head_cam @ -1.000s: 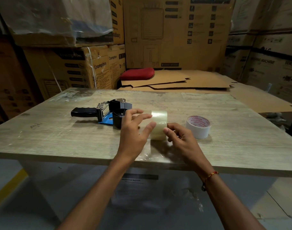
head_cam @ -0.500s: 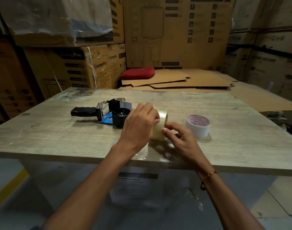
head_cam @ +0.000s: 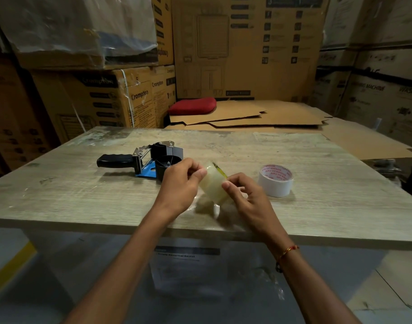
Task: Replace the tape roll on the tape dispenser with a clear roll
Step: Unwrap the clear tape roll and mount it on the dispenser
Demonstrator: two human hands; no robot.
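A clear tape roll (head_cam: 214,184) is tilted just above the wooden table (head_cam: 317,202), held between both hands. My left hand (head_cam: 180,183) grips its left side with curled fingers. My right hand (head_cam: 243,194) pinches the roll's right edge between thumb and forefinger. The tape dispenser (head_cam: 151,161), black handle pointing left, blue side plate and bare black hub, lies on the table just left of my left hand. A white tape roll (head_cam: 276,180) with red print on its core lies flat to the right of my right hand.
Stacked cardboard boxes (head_cam: 120,99) wall in the back and both sides. Flattened cardboard sheets (head_cam: 258,115) and a red cushion (head_cam: 192,105) lie behind the table. The table's front edge runs just under my wrists.
The clear roll stood on the table a second ago; now both hands have lifted and tilted it. My left hand closed around its left side.
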